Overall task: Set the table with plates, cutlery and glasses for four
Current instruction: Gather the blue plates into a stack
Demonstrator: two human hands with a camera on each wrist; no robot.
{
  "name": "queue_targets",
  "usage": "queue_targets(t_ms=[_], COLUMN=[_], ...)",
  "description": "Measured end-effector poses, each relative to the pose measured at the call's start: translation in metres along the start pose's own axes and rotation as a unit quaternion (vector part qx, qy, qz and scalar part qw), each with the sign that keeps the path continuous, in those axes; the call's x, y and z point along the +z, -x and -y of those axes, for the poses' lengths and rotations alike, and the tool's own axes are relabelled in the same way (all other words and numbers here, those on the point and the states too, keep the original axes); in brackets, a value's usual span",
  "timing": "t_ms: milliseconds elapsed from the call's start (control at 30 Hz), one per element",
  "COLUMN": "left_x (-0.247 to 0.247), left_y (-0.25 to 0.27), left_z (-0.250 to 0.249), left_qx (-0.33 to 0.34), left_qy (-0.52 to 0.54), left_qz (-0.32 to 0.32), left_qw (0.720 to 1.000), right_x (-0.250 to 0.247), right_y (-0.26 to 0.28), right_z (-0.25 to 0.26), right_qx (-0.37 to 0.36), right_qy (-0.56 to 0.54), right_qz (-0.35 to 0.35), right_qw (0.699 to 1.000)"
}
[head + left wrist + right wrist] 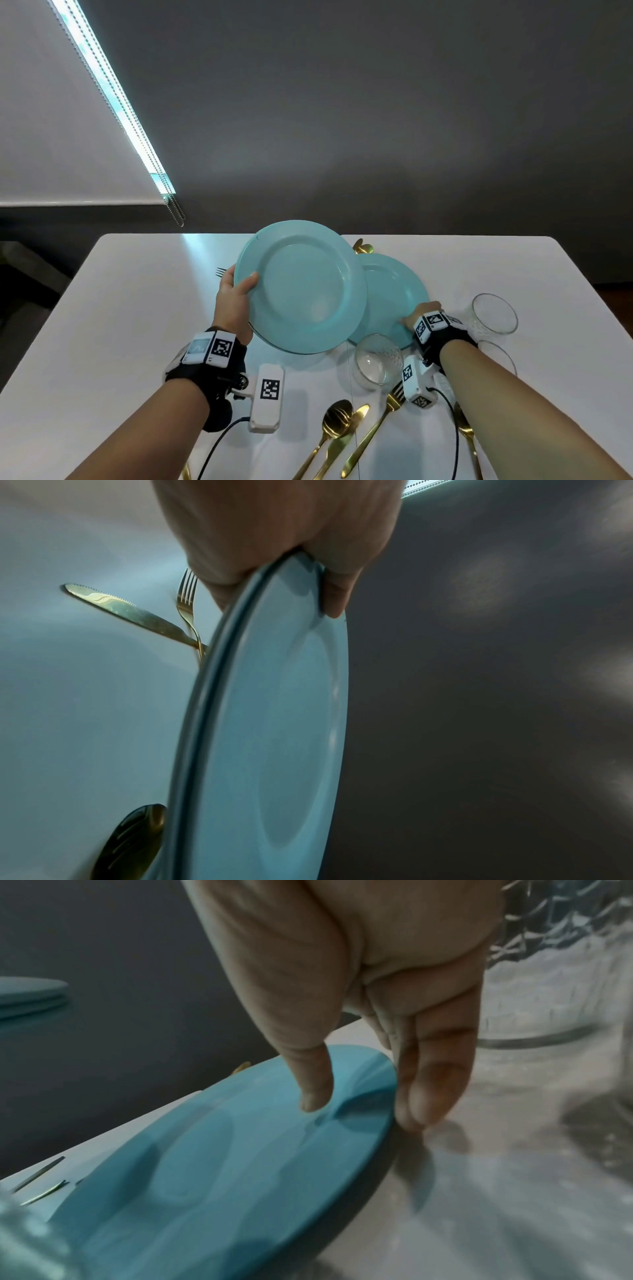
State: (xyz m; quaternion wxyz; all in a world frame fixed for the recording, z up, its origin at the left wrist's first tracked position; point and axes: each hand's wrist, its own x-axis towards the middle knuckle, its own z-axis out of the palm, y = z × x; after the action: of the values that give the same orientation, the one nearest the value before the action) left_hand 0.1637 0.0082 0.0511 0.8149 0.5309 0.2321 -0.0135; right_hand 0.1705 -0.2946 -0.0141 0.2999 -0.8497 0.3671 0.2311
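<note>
My left hand (236, 294) grips a stack of teal plates (301, 287) by the left rim, thumb on top and fingers beneath, holding it tilted above the white table (137, 308). The left wrist view shows the stack (274, 723) edge-on with a doubled rim under my left hand (274, 534). A single teal plate (394, 294) lies on the table to the right. My right hand (423, 313) pinches its near rim. In the right wrist view the thumb of that hand (359, 988) presses the plate (222, 1164) and the fingers sit at its edge.
Clear glasses stand at the front middle (378, 361) and right (495, 313), a third half hidden by my right arm. Gold spoon (337, 416), knife (346, 431) and fork (376, 428) lie near me. A fork (222, 271) and a spoon (363, 246) lie further back.
</note>
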Motion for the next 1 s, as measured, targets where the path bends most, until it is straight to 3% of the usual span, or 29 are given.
queue_targets(t_ms=[133,300,500,600,700,867,1000], left_x=[0.001,0.002,0.008,0.010,0.012,0.011,0.011], left_y=[0.001,0.000,0.000,0.003,0.005,0.012,0.015], left_z=[0.001,0.003,0.005,0.004,0.004,0.001,-0.001], left_qx=[0.002,-0.001,-0.005,-0.007,-0.007,-0.011,-0.006], left_qy=[-0.002,-0.001,0.004,0.002,0.000,0.001,0.006], left_qz=[-0.004,-0.009,-0.005,0.000,0.001,0.005,0.002], left_qw=[1.000,1.000,1.000,1.000,1.000,1.000,1.000], right_x=[0.006,-0.003,-0.018,-0.022,-0.026,-0.046,-0.077], right_y=[-0.006,-0.009,-0.018,-0.015,-0.010,0.004,0.017], right_z=[-0.004,-0.002,-0.008,-0.006,-0.002,-0.003,-0.007], right_qx=[-0.003,0.001,-0.023,-0.026,-0.027,-0.067,-0.090], right_qy=[0.076,0.073,-0.097,-0.210,-0.307,-0.353,-0.378], right_qz=[-0.050,-0.010,-0.009,-0.022,0.014,-0.004,-0.076], right_qw=[0.996,0.997,0.995,0.977,0.951,0.933,0.918])
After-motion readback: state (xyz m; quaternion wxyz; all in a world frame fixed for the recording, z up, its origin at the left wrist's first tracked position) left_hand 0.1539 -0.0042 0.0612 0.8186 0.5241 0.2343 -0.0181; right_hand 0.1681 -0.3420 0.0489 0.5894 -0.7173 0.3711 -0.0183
